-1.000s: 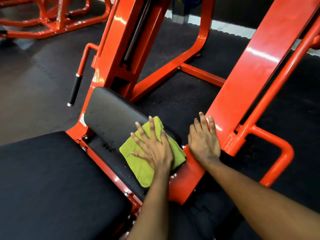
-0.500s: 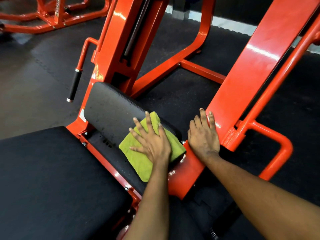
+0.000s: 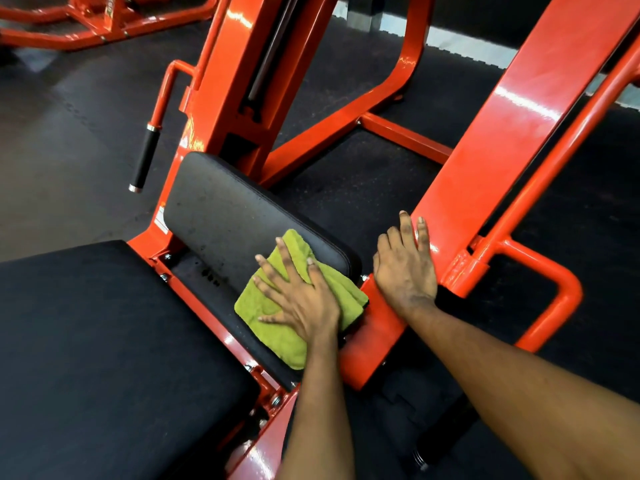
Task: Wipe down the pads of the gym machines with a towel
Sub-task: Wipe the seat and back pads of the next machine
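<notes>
Press left hand (image 3: 300,299) flat on towel (image 3: 254,301), fingers (image 3: 286,259) spread and released; sweep overlapping strokes up pad (image 3: 221,209). Brace right hand (image 3: 405,271), fingers straight, ungripping, against orange frame (image 3: 485,150).

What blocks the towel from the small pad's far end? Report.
Nothing visible. The left hand presses the towel on the small pad's near end; the rest lies bare. The right hand rests aside on the orange frame.

One towel (image 3: 277,327). Two black pads: small pad (image 3: 225,209) under the towel, large pad (image 3: 104,341) left of it. Two hands: left hand (image 3: 301,299) on it, right hand (image 3: 405,268) just right of it.
</notes>
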